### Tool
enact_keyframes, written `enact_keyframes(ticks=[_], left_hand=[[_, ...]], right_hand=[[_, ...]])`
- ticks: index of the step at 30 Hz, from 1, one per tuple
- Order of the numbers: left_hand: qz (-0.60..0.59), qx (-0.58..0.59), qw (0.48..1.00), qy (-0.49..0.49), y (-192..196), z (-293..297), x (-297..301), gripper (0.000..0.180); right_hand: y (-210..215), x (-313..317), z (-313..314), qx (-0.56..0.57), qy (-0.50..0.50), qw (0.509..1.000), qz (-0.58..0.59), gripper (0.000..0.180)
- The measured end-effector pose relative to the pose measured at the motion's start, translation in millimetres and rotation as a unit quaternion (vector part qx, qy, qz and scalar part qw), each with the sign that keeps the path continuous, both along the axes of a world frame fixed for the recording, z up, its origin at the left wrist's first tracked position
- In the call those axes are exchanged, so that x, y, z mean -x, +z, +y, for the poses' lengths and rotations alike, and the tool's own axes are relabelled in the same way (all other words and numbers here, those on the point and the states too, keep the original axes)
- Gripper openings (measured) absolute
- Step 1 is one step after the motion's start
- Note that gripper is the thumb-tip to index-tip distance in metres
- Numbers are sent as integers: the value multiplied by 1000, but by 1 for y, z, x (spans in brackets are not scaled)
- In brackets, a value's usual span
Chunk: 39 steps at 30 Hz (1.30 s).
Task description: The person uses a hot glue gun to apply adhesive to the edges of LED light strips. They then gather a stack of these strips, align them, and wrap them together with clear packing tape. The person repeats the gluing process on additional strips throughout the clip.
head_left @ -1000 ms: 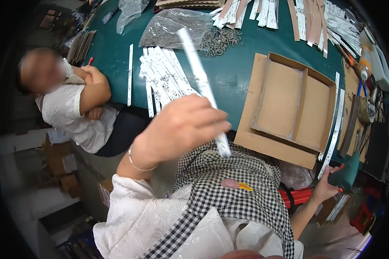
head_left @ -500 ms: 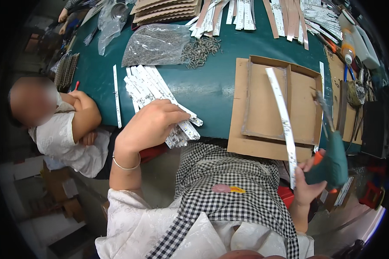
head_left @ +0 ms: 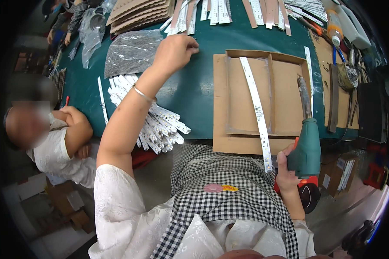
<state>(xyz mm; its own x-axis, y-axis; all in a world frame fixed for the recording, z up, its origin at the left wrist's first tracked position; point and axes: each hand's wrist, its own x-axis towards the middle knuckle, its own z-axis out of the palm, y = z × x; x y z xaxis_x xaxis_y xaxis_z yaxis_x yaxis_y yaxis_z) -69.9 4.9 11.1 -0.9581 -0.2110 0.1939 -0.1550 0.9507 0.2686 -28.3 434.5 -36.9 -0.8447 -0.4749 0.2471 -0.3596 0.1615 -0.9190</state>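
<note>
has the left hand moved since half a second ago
Yes, the left hand has moved forward, from over the white strips to beside the clear bag.

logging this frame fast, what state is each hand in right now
Left hand: fingers curled, whether it holds anything cannot be told.
Right hand: closed around a green pistol-shaped hand tool.

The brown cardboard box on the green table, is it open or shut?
Open: no lid covers the box, so its floor and divider show, with a white strip crossing over them.

Green tool point(head_left: 310, 144), white strip point(head_left: 258, 110), brown tray point(head_left: 289, 99), black-and-white checked apron point(head_left: 246, 205).
</note>
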Motion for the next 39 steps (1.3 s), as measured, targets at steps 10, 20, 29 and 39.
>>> enact_keyframes(ticks=[10, 20, 29, 39], left_hand=[[-85, 23, 995, 36, -5, 7, 17, 15], [17, -137, 985, -101, 72, 122, -49, 23], [119, -201, 972, -25, 14, 189, -57, 16], [102, -130, 985, -51, -9, 173, -46, 18]], right_hand=[[11, 17, 7, -2, 6, 1000, -13, 38], [10, 31, 10, 29, 35, 999, -25, 50], [9, 22, 0, -15, 95, 995, -16, 37], [3, 16, 11, -90, 121, 989, 9, 24]])
